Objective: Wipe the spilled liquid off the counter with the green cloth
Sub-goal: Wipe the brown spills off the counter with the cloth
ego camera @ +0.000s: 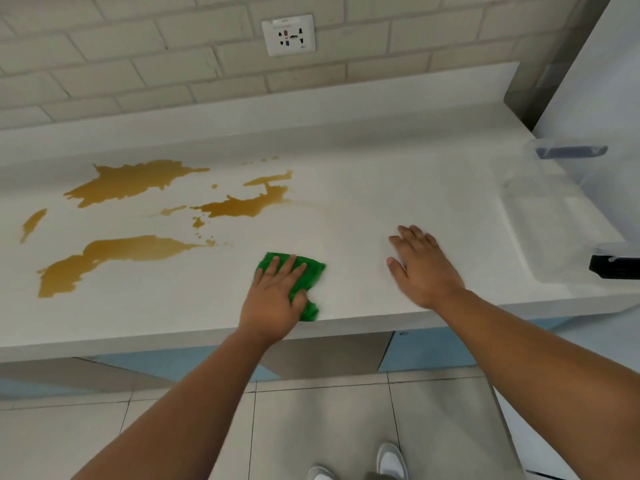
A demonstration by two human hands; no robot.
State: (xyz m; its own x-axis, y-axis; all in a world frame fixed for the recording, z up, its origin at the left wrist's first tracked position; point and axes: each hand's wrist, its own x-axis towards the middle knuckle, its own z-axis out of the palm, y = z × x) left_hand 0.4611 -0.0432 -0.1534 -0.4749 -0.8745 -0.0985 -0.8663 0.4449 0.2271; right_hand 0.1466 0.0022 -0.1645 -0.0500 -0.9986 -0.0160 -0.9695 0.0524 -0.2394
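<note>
White surface (381, 188) under a brick-tiled wall carries amber spilled liquid (131, 183) in several pools, all left of the green cloth (311, 271). Left hand (273, 299) presses flat on the cloth near the front edge; right hand (420, 268) rests open and empty alongside. Wiping appears barely begun: next, a leftward sweep, with clear room ahead.
</note>
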